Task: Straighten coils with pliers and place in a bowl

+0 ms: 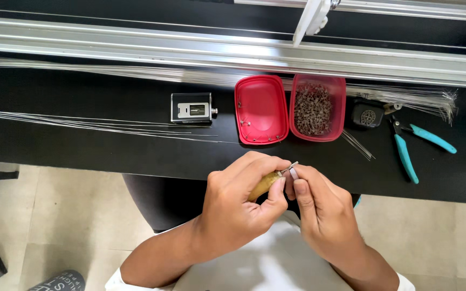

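My left hand (238, 207) is closed around a small tool with a yellow-brown handle (262, 185), its thin metal tip pointing up and right. My right hand (319, 207) meets it at the front edge of the black table (109, 145), thumb and forefinger pinching a tiny metal part (293, 171) against the tool's tip. Both hands hover just in front of the table, over my lap. Straight ahead lie a red box (319, 132) full of small metal pieces and its red lid (261, 110), almost bare inside.
A small grey metal device (191, 108) sits left of the lid. Long thin wires (82, 125) stretch across the left of the table. Teal-handled pliers (405, 153) and a black round part (367, 115) lie on the right. An aluminium rail (190, 48) runs along the back.
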